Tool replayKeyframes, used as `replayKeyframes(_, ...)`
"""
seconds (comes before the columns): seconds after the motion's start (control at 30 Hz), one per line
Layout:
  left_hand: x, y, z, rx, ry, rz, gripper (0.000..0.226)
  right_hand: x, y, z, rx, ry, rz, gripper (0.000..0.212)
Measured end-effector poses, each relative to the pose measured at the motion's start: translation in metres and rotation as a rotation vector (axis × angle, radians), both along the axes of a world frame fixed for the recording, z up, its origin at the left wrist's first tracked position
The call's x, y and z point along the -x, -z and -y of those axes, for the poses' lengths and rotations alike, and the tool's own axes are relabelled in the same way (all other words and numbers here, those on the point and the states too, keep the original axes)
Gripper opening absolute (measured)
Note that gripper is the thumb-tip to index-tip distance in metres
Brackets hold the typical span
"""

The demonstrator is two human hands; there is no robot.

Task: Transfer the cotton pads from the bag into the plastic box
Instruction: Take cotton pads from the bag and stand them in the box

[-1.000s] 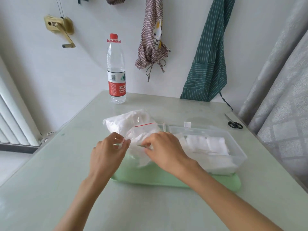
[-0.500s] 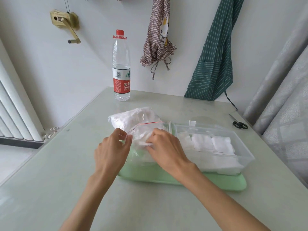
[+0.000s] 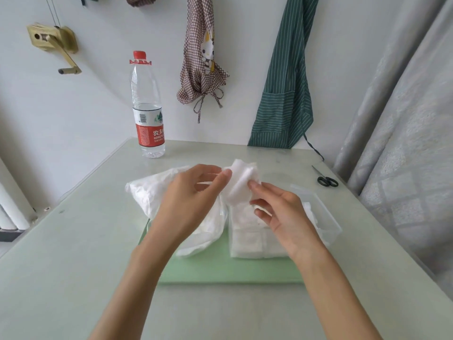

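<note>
A clear plastic bag of white cotton pads lies on the table, partly under my left hand. A small stack of cotton pads is lifted above the bag's mouth, pinched between my left thumb and my right hand's fingertips. The clear plastic box stands to the right on a green tray and holds several white pads; my right hand hangs over it and hides part of it.
A water bottle stands at the table's far left. Black scissors lie at the far right edge. Two aprons hang on the wall behind. A grey curtain borders the table's right side.
Both hands have lifted from the bag's mouth. A stack of cotton pads has come out of the bag and is now held up between the two hands, nearer the box.
</note>
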State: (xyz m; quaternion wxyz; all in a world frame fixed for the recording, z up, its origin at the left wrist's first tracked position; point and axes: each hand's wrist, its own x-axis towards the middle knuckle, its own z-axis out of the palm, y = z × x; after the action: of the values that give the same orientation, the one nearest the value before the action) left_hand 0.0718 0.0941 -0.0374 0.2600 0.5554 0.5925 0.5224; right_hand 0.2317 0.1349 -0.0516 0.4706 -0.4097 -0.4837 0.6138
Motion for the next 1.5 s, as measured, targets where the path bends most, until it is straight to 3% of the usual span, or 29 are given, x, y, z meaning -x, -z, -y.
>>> replayKeyframes(0.17, -0.020, 0.013, -0.034, 0.019, 0.048, 0.043, 0.015, -0.016, 0.000, -0.013, 0.036, 0.016, -0.021, 0.010)
replayKeyframes(0.37, -0.035, 0.019, -0.049, 0.004, 0.134, 0.095, 0.025, -0.034, -0.004, -0.023, -0.050, -0.020, 0.204, 0.016)
replayKeyframes(0.5, -0.048, 0.025, -0.050, -0.094, -0.048, -0.239, 0.031, -0.032, 0.001, -0.027, -0.068, 0.138, 0.207, 0.013)
replayKeyframes(0.57, -0.053, 0.025, -0.048, -0.151, -0.110, -0.282, 0.031, -0.030, 0.004, -0.027, -0.089, 0.187, 0.187, 0.015)
replayKeyframes(0.63, -0.056, 0.026, -0.049, -0.184, -0.139, -0.239, 0.031, -0.029, 0.004, -0.027, -0.101, 0.214, 0.153, 0.016)
replayKeyframes(0.73, -0.061, 0.022, -0.049, -0.157, -0.050, -0.130, 0.006, -0.031, 0.004, -0.028, -0.128, 0.197, 0.161, 0.010)
replayKeyframes(0.87, -0.062, 0.023, -0.050, -0.026, 0.172, -0.013, 0.032, -0.033, 0.006, -0.030, -0.168, 0.151, 0.231, 0.016)
replayKeyframes(1.03, -0.054, 0.035, -0.058, -0.040, 0.142, 0.023, 0.013, -0.037, 0.009, -0.034, -0.163, 0.123, 0.306, 0.018)
replayKeyframes(1.27, -0.043, 0.029, -0.058, -0.053, 0.028, -0.079, 0.014, -0.057, -0.004, -0.054, -0.196, 0.022, 0.562, 0.031)
replayKeyframes(1.37, -0.034, 0.023, -0.057, -0.067, -0.025, -0.090, 0.018, -0.076, -0.019, -0.061, -0.179, -0.268, 0.870, 0.024)
replayKeyframes(1.43, -0.030, 0.021, -0.058, -0.061, -0.036, -0.098, 0.018, -0.079, -0.023, -0.062, -0.120, -0.463, 0.960, 0.018)
replayKeyframes(1.5, -0.028, 0.021, -0.058, -0.057, -0.040, -0.103, 0.016, -0.076, -0.022, -0.065, -0.118, -0.508, 1.066, 0.018)
